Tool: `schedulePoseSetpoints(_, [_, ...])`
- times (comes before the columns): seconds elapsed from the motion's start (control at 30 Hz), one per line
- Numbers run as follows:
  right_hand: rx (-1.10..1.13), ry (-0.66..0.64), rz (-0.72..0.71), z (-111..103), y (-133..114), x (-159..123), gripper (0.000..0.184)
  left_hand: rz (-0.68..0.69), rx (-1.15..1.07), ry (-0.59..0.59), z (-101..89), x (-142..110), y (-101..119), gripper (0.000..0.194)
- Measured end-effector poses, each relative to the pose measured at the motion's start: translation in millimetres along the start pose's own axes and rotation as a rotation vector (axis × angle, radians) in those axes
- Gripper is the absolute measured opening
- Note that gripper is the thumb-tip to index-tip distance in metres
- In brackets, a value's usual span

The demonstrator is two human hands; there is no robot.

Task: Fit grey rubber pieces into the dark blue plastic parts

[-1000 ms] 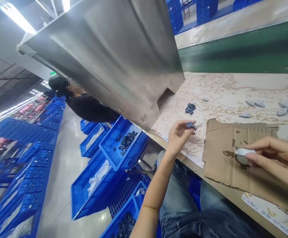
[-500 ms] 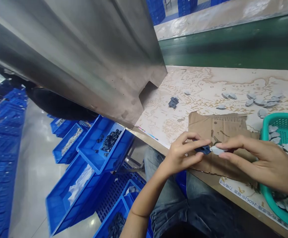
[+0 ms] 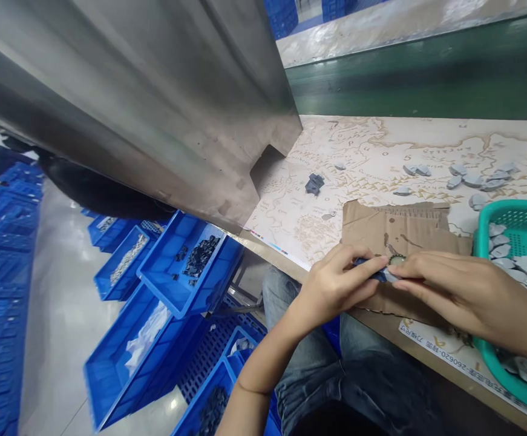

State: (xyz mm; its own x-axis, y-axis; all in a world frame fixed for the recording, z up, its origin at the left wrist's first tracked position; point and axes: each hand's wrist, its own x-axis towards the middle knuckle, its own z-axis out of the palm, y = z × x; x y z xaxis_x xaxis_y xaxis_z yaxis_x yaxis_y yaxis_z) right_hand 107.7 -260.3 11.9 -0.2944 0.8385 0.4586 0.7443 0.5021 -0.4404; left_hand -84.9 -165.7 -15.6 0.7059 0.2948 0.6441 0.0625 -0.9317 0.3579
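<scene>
My left hand (image 3: 340, 284) pinches a small dark blue part (image 3: 372, 269) between thumb and fingers, over the near edge of a brown cardboard sheet (image 3: 408, 233). My right hand (image 3: 454, 290) comes in from the right and pinches a small grey piece (image 3: 396, 261) against the dark blue part. Both hands meet fingertip to fingertip above the cardboard. Loose grey pieces (image 3: 467, 180) lie on the table (image 3: 363, 157) farther back. A pair of dark blue parts (image 3: 314, 183) sits near the metal housing.
A teal basket (image 3: 512, 212) holding grey pieces stands at the right. A large grey metal housing (image 3: 163, 103) overhangs the table's left end. Blue crates (image 3: 186, 266) with parts stand on the floor to the left. Another person in black (image 3: 95, 194) is partly hidden behind the housing.
My left hand brought the dark blue part from farther back on the table to the cardboard's near edge. My right hand lifted the grey piece off the cardboard and pressed it to the blue part.
</scene>
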Motion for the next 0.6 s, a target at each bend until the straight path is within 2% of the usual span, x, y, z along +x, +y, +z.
schedulePoseSetpoints(0.17, [0.027, -0.006, 0.024, 8, 9, -3, 0.020, 0.039, -0.021, 0.048, 11.5, 0, -8, 0.033])
schedulePoseSetpoints(0.23, [0.013, 0.008, 0.079, 9, 12, -5, 0.021, 0.027, -0.067, 0.014, 11.9, 3, -22, 0.044])
schedulePoseSetpoints(0.3, [-0.009, 0.043, 0.149, 5, 16, -5, 0.023, -0.020, -0.108, -0.051, 8.9, 12, -47, 0.062])
schedulePoseSetpoints(0.37, [-0.070, 0.052, 0.225, -7, 19, -3, 0.031, -0.138, -0.094, -0.065, 4.6, 25, -83, 0.077])
schedulePoseSetpoints(0.47, [-0.196, -0.061, 0.405, -32, 22, 9, 0.055, -0.497, 0.021, 0.060, 1.7, 46, -137, 0.065])
schedulePoseSetpoints(0.5, [-0.241, -0.124, 0.466, -41, 24, 16, 0.058, -0.613, 0.058, 0.076, 2.4, 50, -151, 0.060])
schedulePoseSetpoints(0.57, [-0.346, -0.208, 0.651, -57, 31, 35, 0.044, -0.761, 0.104, 0.068, 5.7, 55, -167, 0.054])
schedulePoseSetpoints(0.6, [-0.391, -0.200, 0.768, -64, 37, 46, 0.031, -0.786, 0.112, 0.054, 7.6, 56, -171, 0.052])
